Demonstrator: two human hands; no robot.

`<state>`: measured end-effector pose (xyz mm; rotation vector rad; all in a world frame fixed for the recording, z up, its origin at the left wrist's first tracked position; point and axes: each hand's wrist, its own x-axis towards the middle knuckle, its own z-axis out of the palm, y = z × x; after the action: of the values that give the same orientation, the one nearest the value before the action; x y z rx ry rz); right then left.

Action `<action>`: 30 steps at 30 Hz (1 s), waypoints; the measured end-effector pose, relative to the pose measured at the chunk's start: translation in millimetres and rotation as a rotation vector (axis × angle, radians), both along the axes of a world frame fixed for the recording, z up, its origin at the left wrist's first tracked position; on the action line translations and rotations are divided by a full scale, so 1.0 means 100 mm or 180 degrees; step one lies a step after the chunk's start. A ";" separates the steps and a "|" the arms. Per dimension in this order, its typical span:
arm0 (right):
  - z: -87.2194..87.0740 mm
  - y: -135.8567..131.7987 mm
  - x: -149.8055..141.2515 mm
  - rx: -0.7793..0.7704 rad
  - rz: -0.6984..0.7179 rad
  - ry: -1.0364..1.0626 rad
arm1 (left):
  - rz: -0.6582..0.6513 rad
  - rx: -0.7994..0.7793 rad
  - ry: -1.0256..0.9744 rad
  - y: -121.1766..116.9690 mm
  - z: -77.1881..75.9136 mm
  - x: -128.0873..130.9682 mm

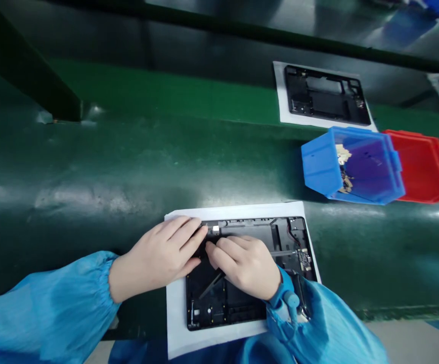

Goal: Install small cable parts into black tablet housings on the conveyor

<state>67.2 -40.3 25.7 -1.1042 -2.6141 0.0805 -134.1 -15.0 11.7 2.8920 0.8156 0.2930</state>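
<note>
A black tablet housing [242, 298], with its inside facing up, lies on a white sheet [177, 323] in front of me. My left hand [166, 250] rests on its upper left corner, fingers stretched out and lying flat. Just to the right, my right hand [244, 265] is closed over the middle of the housing, its fingertips near those of the left. From under its curled fingers sticks a slim dark tool that looks like tweezers [212, 285], pointing down and left. A small circuit board [305, 259] sits at the housing's right side. What lies beneath the fingertips is hidden.
A blue bin [320, 164] holding small parts stands at the right, against a red bin [428, 167]. Behind them another tablet housing [327, 96] lies on a white sheet. A dark green post [33, 65] rises from the green bench [128, 151] at the upper left.
</note>
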 end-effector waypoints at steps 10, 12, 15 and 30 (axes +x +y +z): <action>0.06 0.00 0.11 0.0081 0.0258 0.0506 | -0.0285 0.0084 0.0124 0.12 0.04 -0.02; 0.16 -0.07 0.10 0.0285 0.0304 0.0484 | -0.0299 0.0142 0.0151 0.12 0.05 -0.02; 0.33 -0.30 0.05 0.0694 0.0572 0.0340 | -0.0351 0.0159 0.0135 0.12 0.03 -0.04; 0.41 -0.43 0.48 0.1131 0.0896 0.0619 | 0.0442 -0.1214 0.0270 0.49 0.26 0.88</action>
<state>114.9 -83.0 66.2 -0.5764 -2.4630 -0.1992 -46.2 33.9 37.6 2.5118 0.9685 0.0215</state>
